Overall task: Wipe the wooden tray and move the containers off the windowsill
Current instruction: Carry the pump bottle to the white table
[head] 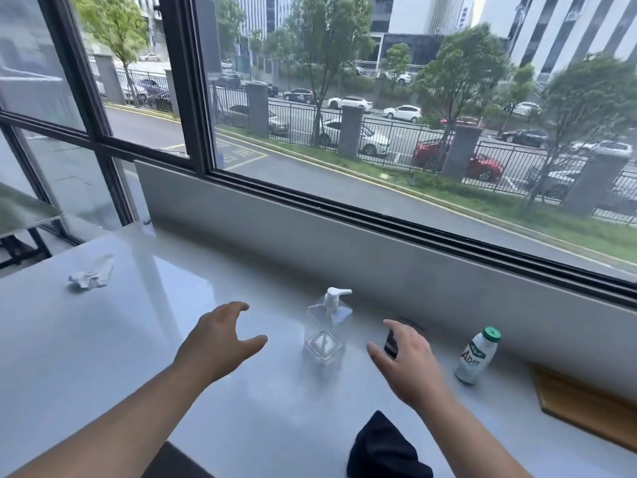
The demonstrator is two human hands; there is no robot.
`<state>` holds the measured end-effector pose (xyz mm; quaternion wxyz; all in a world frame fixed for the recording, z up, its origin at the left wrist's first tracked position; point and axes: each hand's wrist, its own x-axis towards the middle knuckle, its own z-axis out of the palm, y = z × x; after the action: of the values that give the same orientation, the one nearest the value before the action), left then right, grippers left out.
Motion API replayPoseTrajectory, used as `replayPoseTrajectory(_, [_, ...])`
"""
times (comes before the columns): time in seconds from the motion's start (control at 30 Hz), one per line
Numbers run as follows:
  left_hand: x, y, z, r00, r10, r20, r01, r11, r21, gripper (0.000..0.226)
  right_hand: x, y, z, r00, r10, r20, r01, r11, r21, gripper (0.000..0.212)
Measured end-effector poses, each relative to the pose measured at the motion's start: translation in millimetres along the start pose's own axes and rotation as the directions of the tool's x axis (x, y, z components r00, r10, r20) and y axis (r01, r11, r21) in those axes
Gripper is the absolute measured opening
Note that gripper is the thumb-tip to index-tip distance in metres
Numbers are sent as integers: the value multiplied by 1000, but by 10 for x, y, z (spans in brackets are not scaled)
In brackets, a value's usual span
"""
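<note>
A clear square pump bottle (325, 334) with a white pump stands on the white windowsill (144, 339). My left hand (220, 338) hovers open to its left, fingers spread, not touching it. My right hand (408, 362) hovers open to the bottle's right, in front of a small dark container (392, 343) that it partly hides. A small white drink bottle with a green cap (477, 357) stands further right. The wooden tray (582, 405) lies at the right edge, only its left part in view. A dark cloth (386, 446) lies near the front edge.
A crumpled white tissue (91, 276) lies on the sill at the left. A grey ledge and the black window frame (379, 215) run behind the containers. A table (24, 210) shows at the far left.
</note>
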<state>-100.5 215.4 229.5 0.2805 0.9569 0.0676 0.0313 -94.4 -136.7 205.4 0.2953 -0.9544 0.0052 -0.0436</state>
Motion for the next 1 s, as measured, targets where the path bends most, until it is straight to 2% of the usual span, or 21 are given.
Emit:
replayPoseTrajectory(0.27, [762,487,766,993,-2,121,-5,998,57,85,720,674,473,978,140,151,-154,985,82,64])
replayPoseTrajectory(0.4, [1193,651,1283,982,-58,179,44,996,82,98,1168,902,868,922,233,310,-302,933,196,57])
replayPoseTrajectory(0.47, [1384,707,1556,976,-87,201,75,995,66,107,1381,957,1103,875,299,381,-425,851,309,53])
replayPoseTrajectory(0.57, [1608,747,1954,970,-104,218,98,994,37,117,1677,1022,1471,752,415,512,-648,611,455,52])
replayPoseTrajectory(0.67, [1715,740,2254,972,-92,214,82,995,53,117,1826,1055,1758,626,432,649,-779,385,495,55])
replayPoseTrajectory(0.73, [1764,718,2365,982,-92,166,84,995,58,111,1858,1068,1908,608,414,677,-794,301,529,57])
replayPoseTrajectory(0.87, [1825,663,2363,988,-97,118,93,995,41,109,1880,967,2020,570,398,718,-818,200,539,57])
replayPoseTrajectory(1.0, [1794,500,1969,992,-119,44,119,993,15,110,1932,586,2054,598,316,737,-799,154,581,51])
